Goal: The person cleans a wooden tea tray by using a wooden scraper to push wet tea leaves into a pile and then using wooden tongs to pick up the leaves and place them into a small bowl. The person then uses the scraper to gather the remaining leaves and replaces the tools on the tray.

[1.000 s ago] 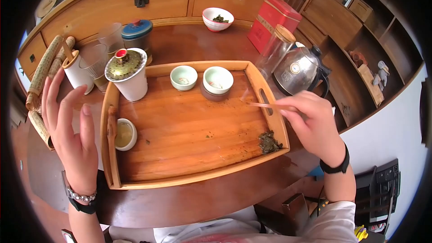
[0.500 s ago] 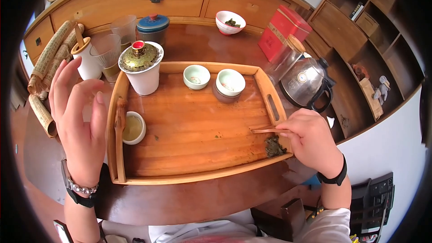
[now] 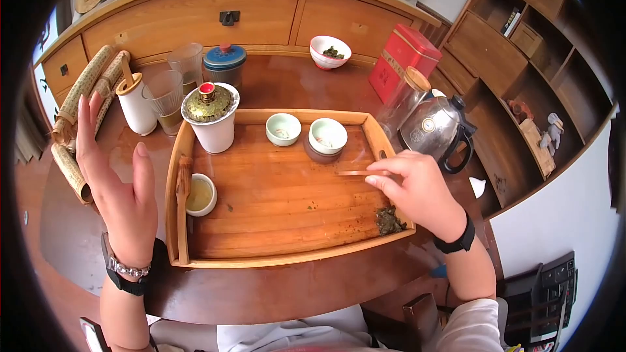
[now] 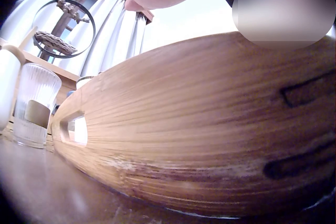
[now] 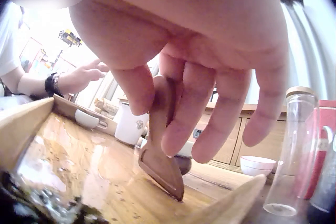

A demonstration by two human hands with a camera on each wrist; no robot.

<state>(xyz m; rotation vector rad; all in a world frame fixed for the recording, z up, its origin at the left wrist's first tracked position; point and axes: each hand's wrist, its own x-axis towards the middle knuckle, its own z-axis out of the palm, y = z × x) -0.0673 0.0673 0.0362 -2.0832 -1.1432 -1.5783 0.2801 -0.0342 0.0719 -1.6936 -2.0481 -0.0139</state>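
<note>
Between thumb and fingers my right hand [image 3: 417, 192] pinches a small wooden scoop-like tool [image 5: 160, 150], held over the right side of the wooden tray [image 3: 261, 262]. Dark wet leaves [image 3: 389, 221] lie in the tray's near right corner, with loose bits scattered around. My left hand [image 3: 124, 189] is raised beside the tray's left end, fingers extended, touching nothing visible. Inside the tray stand two pale green cups [image 3: 283, 130] [image 3: 327, 134], the right one on a dark base, and a cup of yellowish liquid [image 3: 201, 195]. A white lidded cup [image 3: 213, 132] stands at the far left corner.
A glass kettle [image 3: 430, 127], a clear cylinder with a wooden lid [image 3: 405, 99] and a red box [image 3: 404, 62] stand right of the tray. Behind it is a bowl of leaves [image 3: 330, 52]. Glasses [image 3: 164, 98] and rolled mats [image 3: 85, 91] are at the left.
My right hand, still pinching the tool, has moved left and further over the tray. The fingers of my left hand have straightened upward. The head view has shifted.
</note>
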